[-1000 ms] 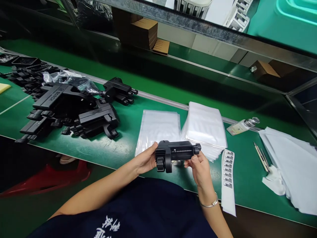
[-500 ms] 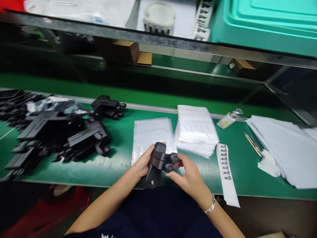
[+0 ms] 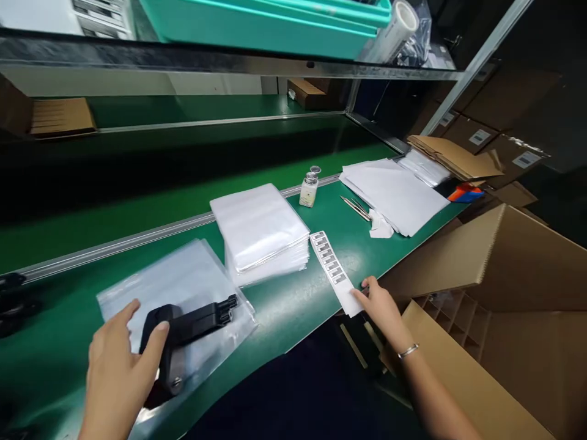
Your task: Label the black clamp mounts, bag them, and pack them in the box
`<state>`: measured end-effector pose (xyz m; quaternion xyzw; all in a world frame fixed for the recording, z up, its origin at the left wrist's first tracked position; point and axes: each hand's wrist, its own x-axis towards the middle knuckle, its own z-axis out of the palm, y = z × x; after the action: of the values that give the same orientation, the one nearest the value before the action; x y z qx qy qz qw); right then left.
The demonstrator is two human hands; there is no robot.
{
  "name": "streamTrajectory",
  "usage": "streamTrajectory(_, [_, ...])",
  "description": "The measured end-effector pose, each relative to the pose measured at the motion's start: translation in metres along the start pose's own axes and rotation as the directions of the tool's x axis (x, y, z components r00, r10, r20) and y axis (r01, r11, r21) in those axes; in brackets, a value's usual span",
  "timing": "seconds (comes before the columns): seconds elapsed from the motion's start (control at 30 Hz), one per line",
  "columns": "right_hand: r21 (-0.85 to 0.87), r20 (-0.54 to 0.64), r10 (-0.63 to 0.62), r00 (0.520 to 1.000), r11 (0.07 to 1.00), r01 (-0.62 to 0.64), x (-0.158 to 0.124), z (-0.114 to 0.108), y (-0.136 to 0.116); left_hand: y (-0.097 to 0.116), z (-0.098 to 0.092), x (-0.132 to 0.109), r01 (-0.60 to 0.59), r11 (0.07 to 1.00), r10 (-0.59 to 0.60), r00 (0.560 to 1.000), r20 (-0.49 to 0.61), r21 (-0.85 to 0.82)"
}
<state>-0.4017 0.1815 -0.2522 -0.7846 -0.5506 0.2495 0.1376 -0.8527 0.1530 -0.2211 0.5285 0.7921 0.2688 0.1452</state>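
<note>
A black plastic clamp-like part (image 3: 195, 327) with small knobs at one end lies on clear plastic bags (image 3: 192, 275). My left hand (image 3: 121, 360) is beside it with thumb and forefinger spread, the thumb overlapping the part's near end. At the front table edge, my right hand (image 3: 380, 305) pinches the lower end of a white strip of stickers (image 3: 331, 263). A small dark thing shows between its thumb and forefinger; I cannot tell what it is. A thick stack of plastic bags (image 3: 259, 226) sits between the hands, farther back.
Behind the strip stand a small bottle (image 3: 309, 189), tweezers (image 3: 356, 208) and crumpled paper (image 3: 380, 225). White sheets (image 3: 394, 192) lie at the right. An open cardboard box (image 3: 518, 269) is below the table's right side. A metal shelf (image 3: 229, 64) with teal bins (image 3: 261, 27) overhangs the table.
The black part has gone from both hands down onto the clear bags. My left hand's fingers have spread; my right hand has moved right to the sticker strip. The view has turned right.
</note>
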Motion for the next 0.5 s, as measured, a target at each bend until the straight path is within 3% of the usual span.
streamTrajectory(0.07, [0.343, 0.010, -0.014, 1.000, 0.939, 0.010, -0.012, 0.018, 0.004, 0.038, 0.006, -0.006, 0.002, 0.991, 0.002, 1.000, 0.028, -0.130])
streamTrajectory(0.13, [0.642, 0.033, -0.030, 0.999, 0.767, 0.002, -0.023, 0.031, 0.002, 0.080, 0.026, -0.011, -0.018, 0.958, 0.098, 0.958, 0.268, -0.285])
streamTrajectory(0.17, [0.744, 0.042, -0.048, 0.998, 0.668, 0.001, -0.029, 0.035, 0.001, 0.099, 0.041, -0.014, -0.015, 0.935, 0.169, 0.897, 0.408, -0.355])
streamTrajectory(0.23, [0.857, 0.035, -0.095, 0.995, 0.514, 0.019, -0.038, 0.041, -0.003, 0.133, 0.078, -0.020, 0.057, 0.864, 0.314, 0.715, 0.625, -0.500])
streamTrajectory(0.3, [0.891, 0.021, -0.142, 0.990, 0.452, 0.046, -0.044, 0.044, -0.006, 0.157, 0.117, -0.027, 0.228, 0.738, 0.432, 0.563, 0.705, -0.634])
streamTrajectory(0.33, [0.894, 0.023, -0.167, 0.986, 0.444, 0.055, -0.046, 0.046, -0.006, 0.166, 0.133, -0.031, 0.324, 0.670, 0.468, 0.514, 0.719, -0.668])
streamTrajectory(0.4, [0.880, 0.014, -0.204, 0.979, 0.468, 0.085, -0.046, 0.050, -0.005, 0.179, 0.158, -0.036, 0.454, 0.560, 0.484, 0.499, 0.719, -0.693])
streamTrajectory(0.5, [0.784, -0.118, -0.192, 0.974, 0.585, 0.211, -0.038, 0.051, -0.003, 0.189, 0.174, -0.040, 0.484, 0.520, 0.431, 0.563, 0.705, -0.704])
